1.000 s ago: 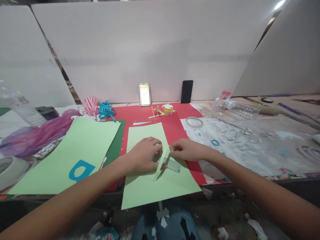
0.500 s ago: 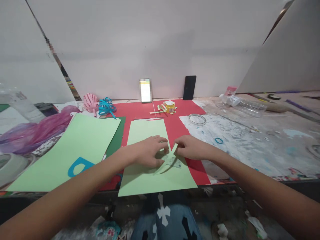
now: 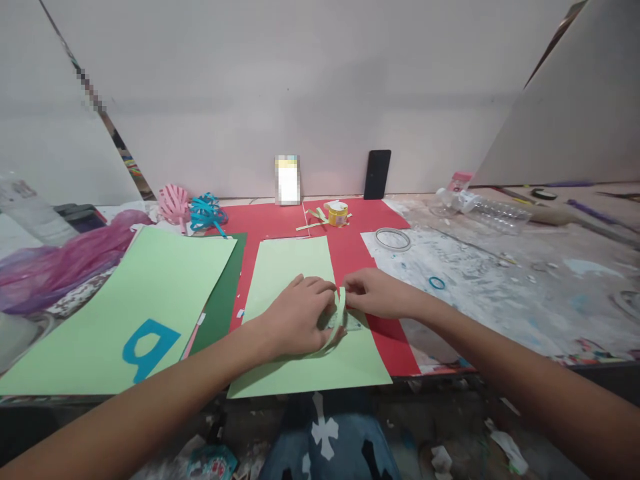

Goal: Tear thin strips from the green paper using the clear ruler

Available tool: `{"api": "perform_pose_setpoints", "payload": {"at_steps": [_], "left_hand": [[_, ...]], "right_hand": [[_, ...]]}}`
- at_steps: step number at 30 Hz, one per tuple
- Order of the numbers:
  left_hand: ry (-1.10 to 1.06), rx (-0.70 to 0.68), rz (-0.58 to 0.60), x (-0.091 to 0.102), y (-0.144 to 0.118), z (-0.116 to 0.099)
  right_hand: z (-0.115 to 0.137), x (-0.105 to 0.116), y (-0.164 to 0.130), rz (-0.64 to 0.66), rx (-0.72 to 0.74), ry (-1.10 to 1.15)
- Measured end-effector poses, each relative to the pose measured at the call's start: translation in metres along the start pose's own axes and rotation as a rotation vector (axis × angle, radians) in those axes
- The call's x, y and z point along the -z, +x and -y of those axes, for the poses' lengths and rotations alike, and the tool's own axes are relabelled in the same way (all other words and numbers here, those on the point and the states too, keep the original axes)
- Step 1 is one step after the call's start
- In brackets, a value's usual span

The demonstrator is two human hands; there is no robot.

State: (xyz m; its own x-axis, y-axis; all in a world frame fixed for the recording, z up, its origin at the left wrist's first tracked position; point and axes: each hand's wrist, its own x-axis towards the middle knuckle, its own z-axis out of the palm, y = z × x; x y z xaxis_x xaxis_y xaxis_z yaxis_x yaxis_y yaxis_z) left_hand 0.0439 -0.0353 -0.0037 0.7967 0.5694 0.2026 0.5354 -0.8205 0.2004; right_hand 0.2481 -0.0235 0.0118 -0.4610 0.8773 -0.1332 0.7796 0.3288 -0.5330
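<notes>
A narrow pale green paper strip (image 3: 341, 308) stands curved over a pale green paper sheet (image 3: 295, 257). My right hand (image 3: 377, 293) pinches the strip's upper end between thumb and fingers. On the other side, my left hand (image 3: 300, 317) is curled, with its thumb against the strip's lower part and the fingertips bent close to the upper end. Part of the strip's lower end is hidden by the left hand. A small printed or drawn patch shows on the sheet beneath the hands.
Red paper (image 3: 350, 247) lies under the sheet. Left are another green sheet (image 3: 190, 267) with a blue paper cutout (image 3: 167, 340), and pink and blue paper-strip shapes. A yellow tape roll (image 3: 338, 215), lit phone (image 3: 287, 183), dark phone (image 3: 377, 175) and plastic bottle (image 3: 493, 210) stand or lie behind.
The strip has turned from a slant to more upright and bends more. My right hand has shifted slightly left, and the left hand has closed in on the strip.
</notes>
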Motion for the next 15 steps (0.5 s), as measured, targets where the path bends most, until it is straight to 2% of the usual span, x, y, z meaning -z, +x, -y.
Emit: {"api": "perform_pose_setpoints", "payload": {"at_steps": [8, 15], "left_hand": [[-0.009, -0.019, -0.022, -0.005, -0.0002, 0.0016], [-0.046, -0.066, -0.02, -0.0066, -0.0012, 0.0067]], "right_hand": [[-0.0061, 0.0025, 0.0057, 0.095, 0.045, 0.049], [-0.0049, 0.0054, 0.0083, 0.125, 0.012, 0.091]]}}
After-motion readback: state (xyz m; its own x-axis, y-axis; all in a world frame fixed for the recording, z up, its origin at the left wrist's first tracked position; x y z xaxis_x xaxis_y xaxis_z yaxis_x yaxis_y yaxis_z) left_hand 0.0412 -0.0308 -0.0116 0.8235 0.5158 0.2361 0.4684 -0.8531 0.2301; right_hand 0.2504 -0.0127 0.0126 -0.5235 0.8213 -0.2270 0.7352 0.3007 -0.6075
